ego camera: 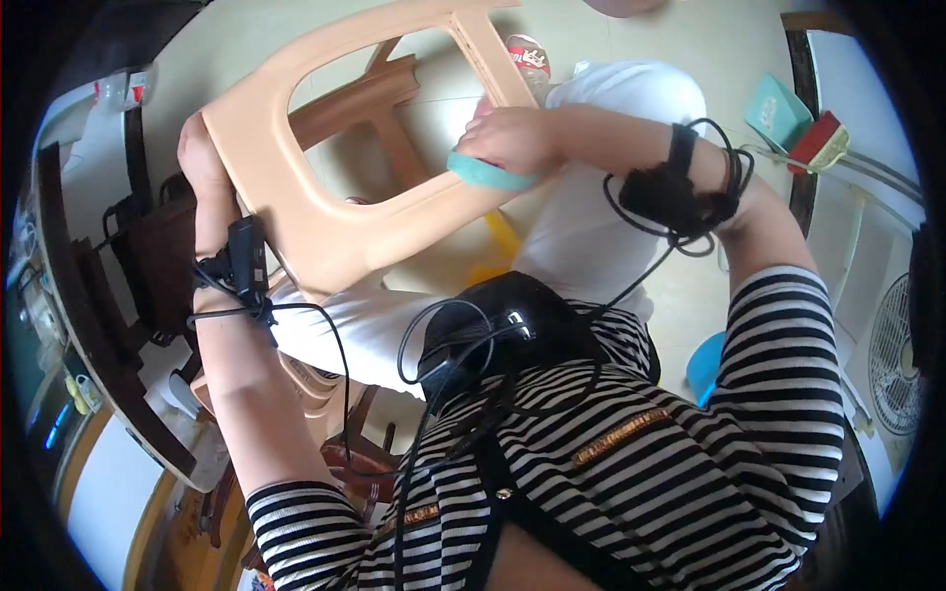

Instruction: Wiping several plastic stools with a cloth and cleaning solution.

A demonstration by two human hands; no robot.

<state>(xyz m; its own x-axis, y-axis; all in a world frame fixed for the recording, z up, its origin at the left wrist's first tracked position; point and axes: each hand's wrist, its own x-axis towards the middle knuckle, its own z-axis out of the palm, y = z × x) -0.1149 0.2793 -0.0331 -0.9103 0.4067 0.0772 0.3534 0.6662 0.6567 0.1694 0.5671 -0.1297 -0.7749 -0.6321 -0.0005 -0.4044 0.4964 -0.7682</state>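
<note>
A tan plastic piece of furniture point(318, 236), perhaps a stool or chair, is held tilted above my lap. Rounded edges surround its large opening, and legs or braces show through it. My left hand point(203, 159) grips its outer left side, with the fingers partly hidden behind the panel. On the lower right of the frame, my right hand point(510, 140) presses a teal cloth or pad point(488, 173) against the plastic beside the opening. The right fingers curl over the teal piece, and some fingertips are hidden.
Black cables point(344, 369) run from both wrists across my lap. A clear bottle with a red label point(528, 59) is beyond the frame. At right are a teal dustpan point(780, 111), a red broom head point(817, 144), a fan point(893, 354) and a blue container point(706, 366).
</note>
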